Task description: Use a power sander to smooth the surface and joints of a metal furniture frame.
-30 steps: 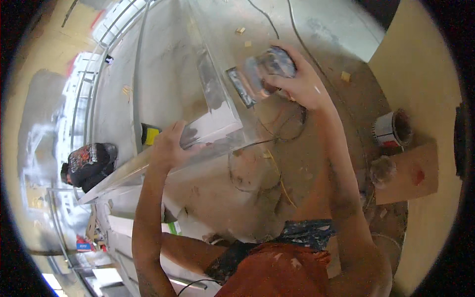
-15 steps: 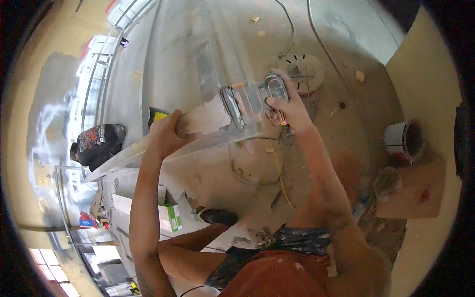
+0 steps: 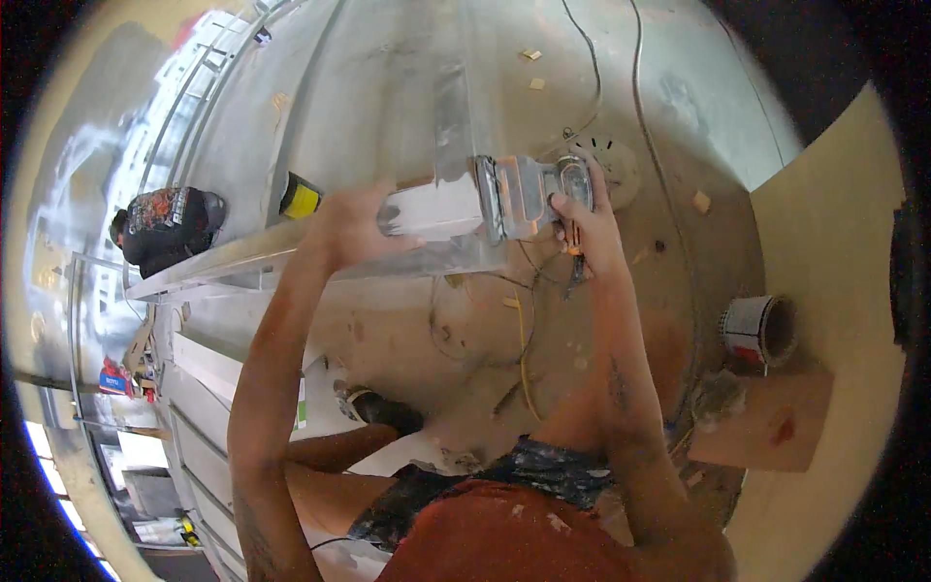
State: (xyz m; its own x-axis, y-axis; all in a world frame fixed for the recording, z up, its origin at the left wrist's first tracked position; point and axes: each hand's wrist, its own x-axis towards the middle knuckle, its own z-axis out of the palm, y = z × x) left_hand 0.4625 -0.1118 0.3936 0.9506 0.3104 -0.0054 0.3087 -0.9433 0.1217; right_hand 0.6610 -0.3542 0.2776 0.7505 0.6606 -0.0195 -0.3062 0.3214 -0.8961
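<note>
My right hand [image 3: 590,209] is wrapped round the rear handle of a power tool [image 3: 524,199] with orange trim, which looks like a belt sander. Its front is a broad, pale, flat section [image 3: 441,209]. My left hand [image 3: 354,228] grips the far-left end of that section, thumb along its near edge. The tool lies across a metal frame [image 3: 228,254], over the joint where a cross tube [image 3: 452,116] runs away from me. Its underside is hidden. An orange-and-black cord end [image 3: 574,252] hangs below my right hand.
Another person [image 3: 170,228] in dark clothing crouches at the left. A black-and-yellow can [image 3: 301,197] stands behind the frame. Cables [image 3: 640,58] and a yellow cord [image 3: 527,359] trail over the dusty floor. At the right are a bucket [image 3: 742,330] and a brown board [image 3: 776,427].
The view has turned, shifting the bucket and the crouching person left and the floor cover right. Hands and tool now sit further right and higher in the picture, both hands still on it.
</note>
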